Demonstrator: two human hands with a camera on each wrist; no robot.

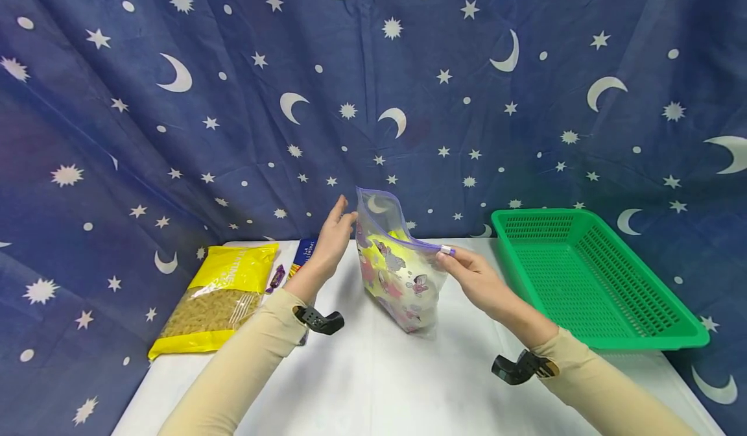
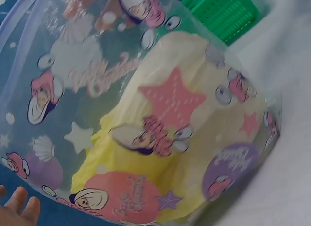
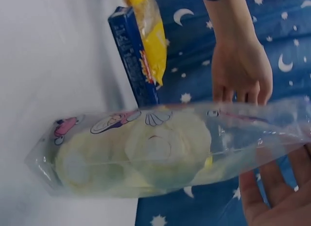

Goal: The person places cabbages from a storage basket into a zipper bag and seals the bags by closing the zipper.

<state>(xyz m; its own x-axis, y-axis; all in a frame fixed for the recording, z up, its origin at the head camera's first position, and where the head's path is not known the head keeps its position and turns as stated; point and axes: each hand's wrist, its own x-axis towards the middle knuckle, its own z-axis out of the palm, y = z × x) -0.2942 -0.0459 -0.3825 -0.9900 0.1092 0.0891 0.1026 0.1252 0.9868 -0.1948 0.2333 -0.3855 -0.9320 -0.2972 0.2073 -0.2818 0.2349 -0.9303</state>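
Note:
A clear zip bag [image 1: 403, 287] with a purple top edge, printed with pink and purple cartoon figures, stands tilted over the white table. Pale and bright yellow contents [image 2: 160, 163] show through its side, rounded at the ends in the right wrist view [image 3: 155, 148]. My right hand [image 1: 475, 277] pinches the bag's top right corner, close by the white slider [image 1: 446, 250]. At the opposite top edge, my left hand [image 1: 335, 238] has its fingers extended, with fingertips right at the plastic. The bag's mouth gapes between the two hands.
On the left lie a yellow bag of pasta [image 1: 222, 293], a small purple-wrapped sweet [image 1: 276, 279] and a blue spaghetti box [image 1: 305, 252], partly behind my left arm. A green plastic basket [image 1: 607, 341] stands on the right. A blue star-and-moon curtain [image 1: 373, 98] hangs behind the table.

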